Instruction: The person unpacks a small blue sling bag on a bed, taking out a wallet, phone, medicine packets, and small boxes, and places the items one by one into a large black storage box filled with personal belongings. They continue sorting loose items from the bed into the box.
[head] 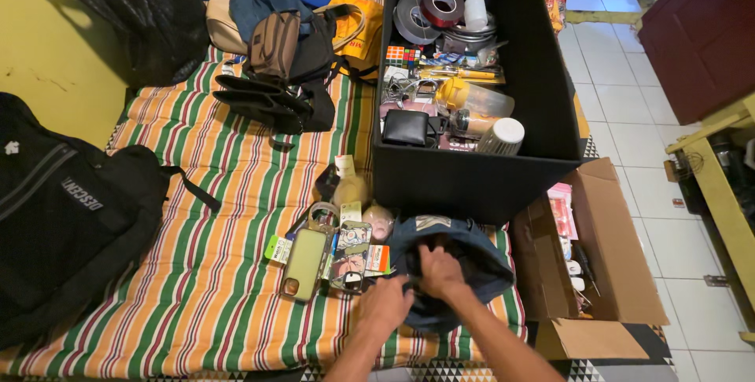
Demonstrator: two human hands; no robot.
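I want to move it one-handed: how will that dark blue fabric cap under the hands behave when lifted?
The dark blue fabric cap is probably floppy: it already bunches under the left hand and right hand. It looks light, being thin cloth. It seems unlikely to slip or roll on the striped mattress.

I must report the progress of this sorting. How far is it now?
Done: the black box already holds tape rolls, a wallet and bottles. In hand: both hands, left hand and right hand, grip a dark blue cap. Left: phone cases and bags lie on the striped mattress.
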